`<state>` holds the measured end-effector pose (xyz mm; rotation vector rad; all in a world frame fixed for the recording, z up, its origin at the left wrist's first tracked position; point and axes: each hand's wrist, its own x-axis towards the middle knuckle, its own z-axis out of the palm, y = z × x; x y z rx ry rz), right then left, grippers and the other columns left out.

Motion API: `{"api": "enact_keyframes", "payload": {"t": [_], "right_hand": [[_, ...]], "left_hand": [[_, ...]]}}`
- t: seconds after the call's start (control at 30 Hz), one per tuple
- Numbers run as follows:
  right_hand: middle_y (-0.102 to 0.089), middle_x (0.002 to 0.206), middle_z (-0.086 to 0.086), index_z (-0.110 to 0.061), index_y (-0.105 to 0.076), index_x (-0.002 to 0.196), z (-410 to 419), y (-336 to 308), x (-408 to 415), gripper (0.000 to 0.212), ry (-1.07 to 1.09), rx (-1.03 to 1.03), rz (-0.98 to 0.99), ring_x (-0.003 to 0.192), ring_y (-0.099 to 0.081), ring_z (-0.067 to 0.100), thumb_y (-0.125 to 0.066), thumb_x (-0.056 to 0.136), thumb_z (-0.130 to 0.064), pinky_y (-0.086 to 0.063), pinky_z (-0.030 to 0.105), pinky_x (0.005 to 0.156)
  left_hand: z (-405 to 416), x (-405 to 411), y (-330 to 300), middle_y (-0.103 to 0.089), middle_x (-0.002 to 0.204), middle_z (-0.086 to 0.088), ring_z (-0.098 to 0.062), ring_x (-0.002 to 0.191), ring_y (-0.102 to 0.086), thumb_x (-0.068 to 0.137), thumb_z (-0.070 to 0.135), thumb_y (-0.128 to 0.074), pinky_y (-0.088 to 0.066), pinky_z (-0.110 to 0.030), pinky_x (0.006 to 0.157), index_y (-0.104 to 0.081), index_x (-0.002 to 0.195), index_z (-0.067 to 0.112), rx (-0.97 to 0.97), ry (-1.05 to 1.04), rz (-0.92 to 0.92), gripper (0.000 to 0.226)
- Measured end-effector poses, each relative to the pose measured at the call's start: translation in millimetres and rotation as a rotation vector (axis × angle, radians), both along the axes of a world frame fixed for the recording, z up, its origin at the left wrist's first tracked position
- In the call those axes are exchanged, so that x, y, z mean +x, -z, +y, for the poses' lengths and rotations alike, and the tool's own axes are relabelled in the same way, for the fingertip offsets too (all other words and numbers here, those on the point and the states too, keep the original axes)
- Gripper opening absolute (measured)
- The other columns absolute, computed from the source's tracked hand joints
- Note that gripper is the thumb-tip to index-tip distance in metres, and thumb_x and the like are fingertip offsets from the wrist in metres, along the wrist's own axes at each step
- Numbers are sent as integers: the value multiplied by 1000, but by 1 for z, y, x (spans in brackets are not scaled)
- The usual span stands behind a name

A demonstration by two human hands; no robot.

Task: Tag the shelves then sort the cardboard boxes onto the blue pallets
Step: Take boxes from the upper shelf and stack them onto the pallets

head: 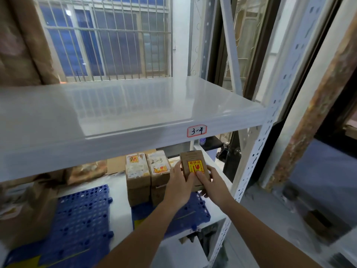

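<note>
Box [194, 169] — between both hands' grip.

A white metal shelf unit [257, 165] is carrying two boards. The upper shelf [116, 105] is wearing a red-bordered tag [196, 130] on its front edge, towards the right corner. The lower shelf [120, 192] is bearing two blue pallets [83, 213], side by side along its front edge, and brown packages [25, 213] are sitting at its left end

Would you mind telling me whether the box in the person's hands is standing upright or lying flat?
Upright: the box stands on end over the blue pallet, held between the left hand and right hand.
</note>
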<state>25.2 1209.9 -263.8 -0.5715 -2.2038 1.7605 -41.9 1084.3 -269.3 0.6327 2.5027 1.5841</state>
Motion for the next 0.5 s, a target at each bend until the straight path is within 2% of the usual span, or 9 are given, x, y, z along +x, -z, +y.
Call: {"api": "enact_keyframes", "payload": {"t": [0.07,0.13,0.23,0.3,0.4,0.5], "right_hand": [[-69,96,1,-20,-53,130,3,-5,-16,27,-28,2,31,57,-65,4,-55,105,-30,-49,18,48],[-69,92,-2,-19,-58,123,8,-4,-31,20,-48,17,57,61,-66,-2,-47,109,-26,-49,14,50],[-69,89,-1,-25,-60,117,12,1,-53,22,-54,23,40,63,-67,2,-39,111,-28,-51,16,53],[-69,93,1,-24,-59,123,15,9,-68,26,-56,51,0,66,-67,5,-38,111,-33,-50,15,53],[-67,113,8,-24,-55,132,23,23,-92,33,-66,77,-45,87,-68,14,-40,109,-41,-50,14,55],[-63,123,8,-26,-51,138,29,34,-111,40,-85,79,-75,105,-69,24,-42,106,-49,-62,29,71]], "left_hand": [[4,-19,-4,-52,128,13,-4,110,-51,101,42,-58,-41,-23,90,-43,145,31,-83,-30,77,49],[8,-41,-2,-61,128,11,-10,114,-57,97,51,-59,-49,-33,97,-46,144,30,-172,-73,146,53],[8,-69,2,-65,129,5,-21,117,-57,96,61,-52,-49,-49,101,-49,144,29,-328,-84,178,58],[6,-84,2,-64,132,2,-24,120,-55,99,60,-45,-45,-50,104,-49,144,27,-445,-68,193,56],[5,-98,-2,-64,124,0,-24,119,-55,103,52,-44,-39,-45,105,-57,134,20,-540,-52,200,46],[6,-109,-4,-68,110,0,-23,109,-61,104,51,-44,-40,-43,100,-65,118,19,-605,-52,221,41]]}}
